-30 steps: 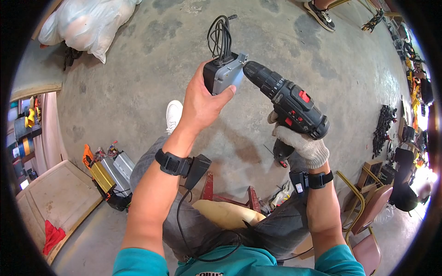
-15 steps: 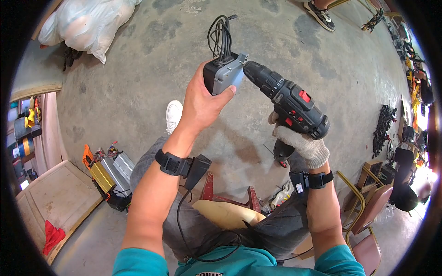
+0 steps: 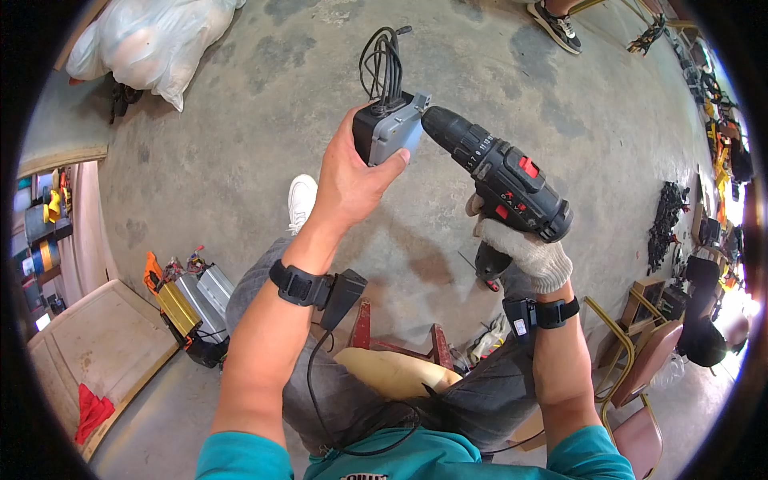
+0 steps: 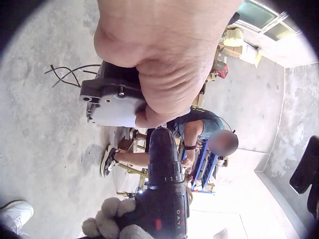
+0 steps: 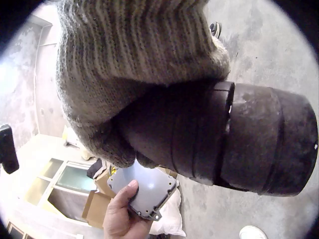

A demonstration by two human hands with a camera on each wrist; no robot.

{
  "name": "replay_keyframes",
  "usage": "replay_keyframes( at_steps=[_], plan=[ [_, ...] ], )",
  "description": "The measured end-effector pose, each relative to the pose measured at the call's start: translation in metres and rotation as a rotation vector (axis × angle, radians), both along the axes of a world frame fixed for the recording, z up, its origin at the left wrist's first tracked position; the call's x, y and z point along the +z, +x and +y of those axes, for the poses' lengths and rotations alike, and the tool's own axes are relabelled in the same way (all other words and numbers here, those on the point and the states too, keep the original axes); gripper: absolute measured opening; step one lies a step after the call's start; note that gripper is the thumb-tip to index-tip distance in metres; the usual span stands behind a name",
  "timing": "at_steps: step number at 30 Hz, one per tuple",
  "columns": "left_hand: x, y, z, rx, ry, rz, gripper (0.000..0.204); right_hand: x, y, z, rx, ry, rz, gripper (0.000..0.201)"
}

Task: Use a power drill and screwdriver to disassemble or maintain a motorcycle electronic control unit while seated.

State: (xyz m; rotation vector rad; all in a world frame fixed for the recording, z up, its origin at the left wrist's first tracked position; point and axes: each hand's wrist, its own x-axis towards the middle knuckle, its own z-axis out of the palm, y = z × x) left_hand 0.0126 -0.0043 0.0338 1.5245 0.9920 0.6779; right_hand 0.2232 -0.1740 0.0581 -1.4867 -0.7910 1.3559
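In the head view the bare left hand [image 3: 352,180] grips a black box with a grey lid [image 3: 398,130], thumb on the lid. Black cables [image 3: 390,72] rise in a loop from its top. The right hand [image 3: 524,250], in a knitted glove, holds a black and red cordless drill [image 3: 512,180] by its handle. The drill's front end is at the lid's bracket edge; whether it touches is unclear. A small screw [image 4: 121,90] shows on the lid's edge in the left wrist view. In the right wrist view the drill body [image 5: 224,134] covers much of the scene.
Gold and silver metal cases [image 3: 178,308] stand on the floor at left, near a board with a red cloth [image 3: 94,412]. A red metal frame [image 3: 438,346] lies between the legs. Chairs [image 3: 652,360] are at right, a white bag [image 3: 156,44] at upper left. Another person [image 4: 199,132] sits beyond.
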Motion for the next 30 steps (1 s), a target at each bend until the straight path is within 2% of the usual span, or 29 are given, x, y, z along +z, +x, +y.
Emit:
replay_keyframes(
  at_steps=[30],
  plan=[
    [-0.0019, -0.0003, -0.0002, 0.002, -0.003, -0.004, 0.055, 0.0026, -0.0014, 0.0014, -0.007, -0.009, -0.005, 0.04]
  ],
)
